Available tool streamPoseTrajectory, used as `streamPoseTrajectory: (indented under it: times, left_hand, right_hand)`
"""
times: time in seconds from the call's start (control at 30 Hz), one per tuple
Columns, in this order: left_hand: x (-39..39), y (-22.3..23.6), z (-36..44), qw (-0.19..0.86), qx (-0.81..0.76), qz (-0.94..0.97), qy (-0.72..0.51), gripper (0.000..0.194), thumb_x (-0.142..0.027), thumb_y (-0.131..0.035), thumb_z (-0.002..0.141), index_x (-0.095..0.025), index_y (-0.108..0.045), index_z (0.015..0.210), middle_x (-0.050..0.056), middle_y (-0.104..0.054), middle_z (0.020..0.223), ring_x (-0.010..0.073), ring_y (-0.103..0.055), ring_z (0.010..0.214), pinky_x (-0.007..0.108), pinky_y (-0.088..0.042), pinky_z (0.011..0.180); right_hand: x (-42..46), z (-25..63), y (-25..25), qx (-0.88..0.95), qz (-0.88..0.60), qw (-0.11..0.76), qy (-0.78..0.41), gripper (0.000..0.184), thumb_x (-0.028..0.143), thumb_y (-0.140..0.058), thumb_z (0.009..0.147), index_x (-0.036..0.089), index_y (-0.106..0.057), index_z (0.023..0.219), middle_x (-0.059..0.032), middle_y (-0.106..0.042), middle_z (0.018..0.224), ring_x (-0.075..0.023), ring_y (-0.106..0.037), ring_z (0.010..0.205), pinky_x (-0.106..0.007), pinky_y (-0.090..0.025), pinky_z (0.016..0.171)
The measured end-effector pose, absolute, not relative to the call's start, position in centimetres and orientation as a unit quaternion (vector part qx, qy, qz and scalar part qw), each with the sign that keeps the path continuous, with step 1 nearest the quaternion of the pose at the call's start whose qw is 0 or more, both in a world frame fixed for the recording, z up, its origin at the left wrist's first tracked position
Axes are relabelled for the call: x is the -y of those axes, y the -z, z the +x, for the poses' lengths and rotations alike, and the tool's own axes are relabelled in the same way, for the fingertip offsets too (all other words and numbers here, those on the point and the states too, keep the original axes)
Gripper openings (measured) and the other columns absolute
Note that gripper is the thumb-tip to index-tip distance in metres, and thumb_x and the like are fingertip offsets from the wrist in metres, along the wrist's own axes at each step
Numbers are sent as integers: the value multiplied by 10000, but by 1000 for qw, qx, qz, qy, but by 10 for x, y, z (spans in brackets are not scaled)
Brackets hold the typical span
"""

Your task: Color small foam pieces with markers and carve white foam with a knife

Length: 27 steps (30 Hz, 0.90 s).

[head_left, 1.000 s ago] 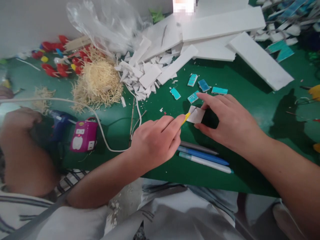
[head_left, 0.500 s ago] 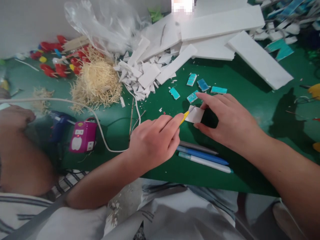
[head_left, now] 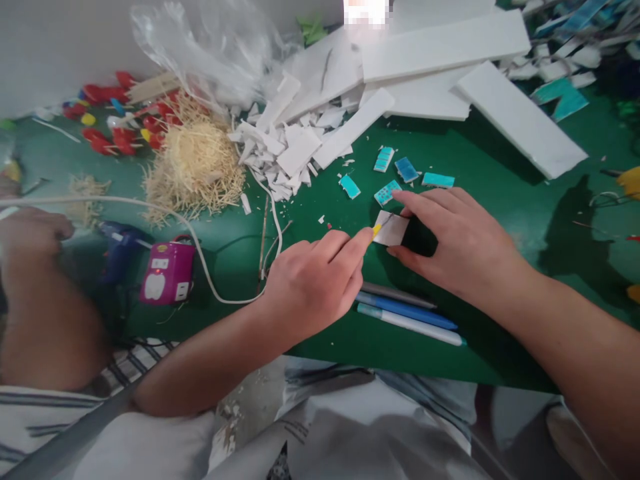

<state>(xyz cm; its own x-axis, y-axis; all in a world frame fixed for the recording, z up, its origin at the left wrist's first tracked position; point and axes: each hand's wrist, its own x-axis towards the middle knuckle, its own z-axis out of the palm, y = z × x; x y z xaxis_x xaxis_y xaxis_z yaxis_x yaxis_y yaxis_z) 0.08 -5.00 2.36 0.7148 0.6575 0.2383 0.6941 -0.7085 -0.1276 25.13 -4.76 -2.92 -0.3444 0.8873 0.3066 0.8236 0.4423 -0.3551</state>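
Note:
My left hand (head_left: 315, 280) is closed round a yellow craft knife (head_left: 377, 231), whose thin blade lies over a small white foam piece (head_left: 391, 229). At the right side of that piece, my right hand (head_left: 467, 237) grips it between thumb and fingers. Just beyond the fingertips is a teal foam piece with dark dots (head_left: 387, 193). Around it lie a striped teal piece (head_left: 383, 159), a blue piece (head_left: 406, 169) and two plain teal pieces. Nearer to me rest a grey pen (head_left: 400, 295), a blue marker (head_left: 410, 312) and a white marker (head_left: 413, 325).
White foam boards (head_left: 445, 43) and a heap of foam scraps (head_left: 295, 147) lie at the back. Left are a wood-shaving pile (head_left: 200, 160), a magenta power box (head_left: 167, 273), a blue glue gun (head_left: 120, 250) and a white cable (head_left: 200, 257). Another person's arm (head_left: 45, 300) rests at far left.
My left hand has moved slightly right and forward, carrying the craft knife further over the white foam piece. My right hand has stayed in place, still holding the piece.

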Motion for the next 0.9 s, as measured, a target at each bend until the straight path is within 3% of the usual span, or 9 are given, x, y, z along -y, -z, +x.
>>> streamPoseTrajectory:
  times: [0.3, 0.53, 0.9]
  left_hand:
    - [55, -32, 10, 118, 381, -916, 49, 461, -143, -525, 1000, -240, -784, 1369, -1, -797, 911, 142, -628, 537, 323, -444, 517]
    - [56, -37, 12, 109, 387, -916, 9, 478, -147, -535, 1003, -270, -759, 1407, 6, -788, 909, 141, -645, 555, 312, -437, 520]
    - [56, -43, 11, 116, 378, -918, 1, 458, -148, -531, 1001, -232, -776, 1379, 6, -746, 843, 160, -609, 530, 338, -416, 498]
  right_hand:
    - [53, 248, 22, 819, -528, 219, -36, 303, 422, -672, 999, 196, -835, 1119, -152, -764, 1094, -313, -703, 1004, -452, -586, 812]
    - [56, 245, 19, 822, -545, 163, -10, 291, 408, -619, 1032, 213, -833, 1058, -149, -756, 1092, -293, -666, 959, -415, -518, 737]
    - [59, 240, 16, 824, -541, 168, 18, 301, 368, -597, 1047, 176, -828, 1058, -156, -762, 1075, -284, -673, 954, -397, -467, 745]
